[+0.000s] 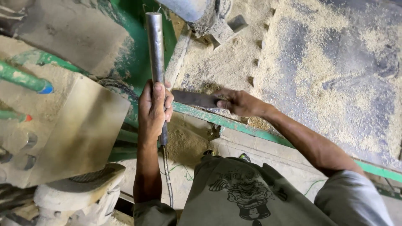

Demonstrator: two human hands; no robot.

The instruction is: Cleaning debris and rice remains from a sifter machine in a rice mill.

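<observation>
Much of the machinery is cut off at the frame's edges, and the lower end of the metal tube [156,50] is hidden inside the left hand [154,109], where a thin cable [168,175] trails down from it. The left fingers [168,102] are wrapped tight around the tube, which stands nearly upright, thumb pressed along its front. The right hand [240,103] reaches across from the right, forearm extended, fingers closed on one end of a flat dark metal blade [193,98]; the blade's other end points toward the tube, just beside it. Both sit above a green metal frame [234,124], with sawdust [301,50] coating the surfaces behind.
</observation>
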